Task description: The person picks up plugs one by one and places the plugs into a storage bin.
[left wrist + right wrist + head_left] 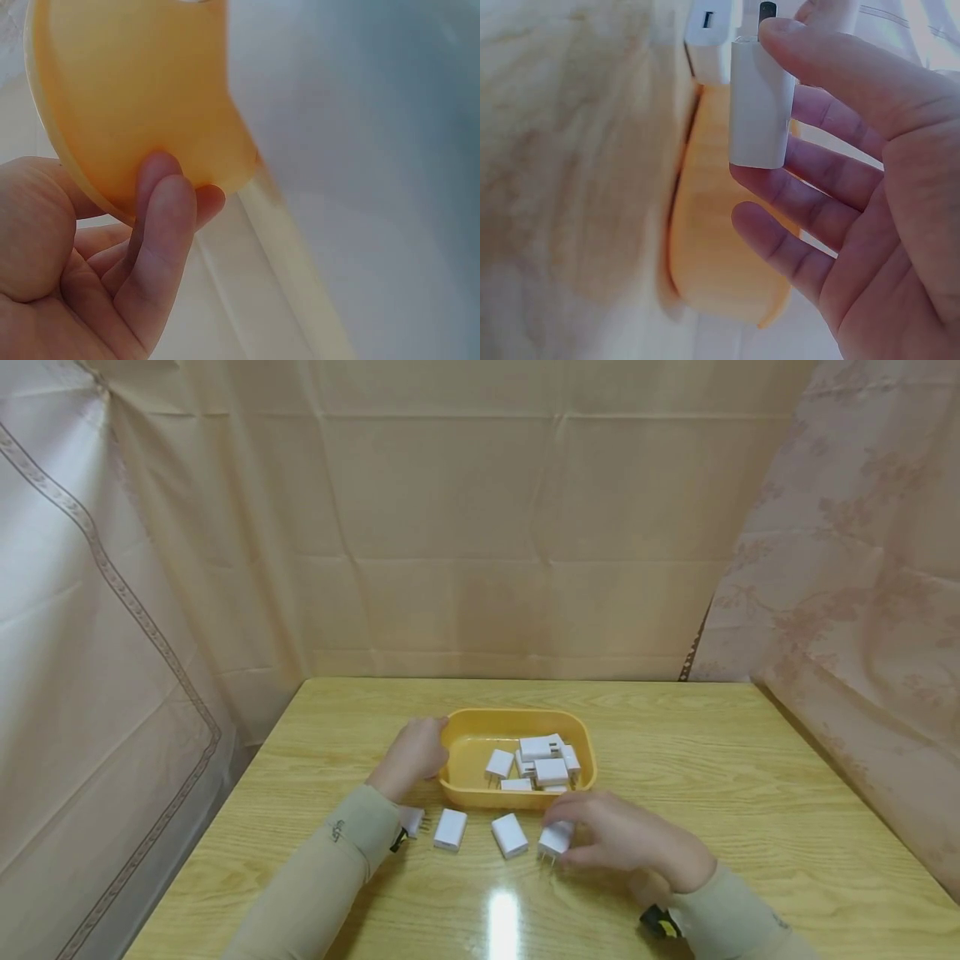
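A yellow plastic bin [480, 797] stands on the table with several white charger plugs [550, 772] piled mostly in its right half. My left hand [420, 749] grips the bin's left end, thumb and fingers on either side of the wall [150, 97] in the left wrist view. In front of the bin's right corner, my right hand [618, 833] pinches a white charger [556, 839] between thumb and fingers. Its metal prongs point toward me in the head view. The right wrist view shows this charger [761, 105] close up, with one dark prong beside the thumb.
Loose chargers lie in a row before the bin: one [510, 836] near the right hand, another [450, 829] further left, and a third [412, 820] partly hidden by the left sleeve. Cloth curtains [480, 527] hang behind and beside the wooden table [750, 793].
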Tool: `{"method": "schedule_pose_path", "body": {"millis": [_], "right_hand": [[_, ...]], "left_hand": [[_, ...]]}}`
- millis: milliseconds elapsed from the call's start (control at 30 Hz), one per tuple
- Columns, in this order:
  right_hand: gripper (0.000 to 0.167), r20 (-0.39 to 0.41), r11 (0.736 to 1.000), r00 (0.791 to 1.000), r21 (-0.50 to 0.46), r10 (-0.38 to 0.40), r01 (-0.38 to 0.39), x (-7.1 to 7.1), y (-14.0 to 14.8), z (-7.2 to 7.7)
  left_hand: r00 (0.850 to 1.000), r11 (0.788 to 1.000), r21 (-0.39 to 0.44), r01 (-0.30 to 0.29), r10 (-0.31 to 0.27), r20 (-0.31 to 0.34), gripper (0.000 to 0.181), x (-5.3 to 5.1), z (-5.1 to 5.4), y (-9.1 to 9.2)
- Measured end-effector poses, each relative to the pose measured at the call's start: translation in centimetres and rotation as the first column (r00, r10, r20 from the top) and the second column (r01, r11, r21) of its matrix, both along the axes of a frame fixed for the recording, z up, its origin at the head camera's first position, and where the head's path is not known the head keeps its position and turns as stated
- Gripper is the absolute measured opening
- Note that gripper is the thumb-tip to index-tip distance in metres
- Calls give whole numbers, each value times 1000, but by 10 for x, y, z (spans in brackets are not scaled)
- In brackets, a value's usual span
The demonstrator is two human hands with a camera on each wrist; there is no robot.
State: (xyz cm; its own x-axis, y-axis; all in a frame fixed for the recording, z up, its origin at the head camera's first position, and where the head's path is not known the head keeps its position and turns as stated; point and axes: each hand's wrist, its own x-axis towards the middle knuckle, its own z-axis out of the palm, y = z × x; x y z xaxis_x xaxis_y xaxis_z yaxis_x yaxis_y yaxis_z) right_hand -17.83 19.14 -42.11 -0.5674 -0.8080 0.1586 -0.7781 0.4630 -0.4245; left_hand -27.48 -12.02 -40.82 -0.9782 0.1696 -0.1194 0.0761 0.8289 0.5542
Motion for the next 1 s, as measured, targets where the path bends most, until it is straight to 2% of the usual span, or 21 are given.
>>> {"method": "schedule_pose_path", "body": {"millis": [300,633,1000], "right_hand": [[38,-67,1000,998,4,-21,21,-4,4,16],[43,-97,997,992,9,-78,79,-11,5,40],[41,-97,995,991,-39,-94,91,-25,3,44]], "left_hand": [[1000,1000,8,0,0,8,63,0,0,0],[1000,1000,-3,1,-1,1,62,-1,-1,0],[1000,1000,-2,5,-5,2,64,-2,-2,-1]]}}
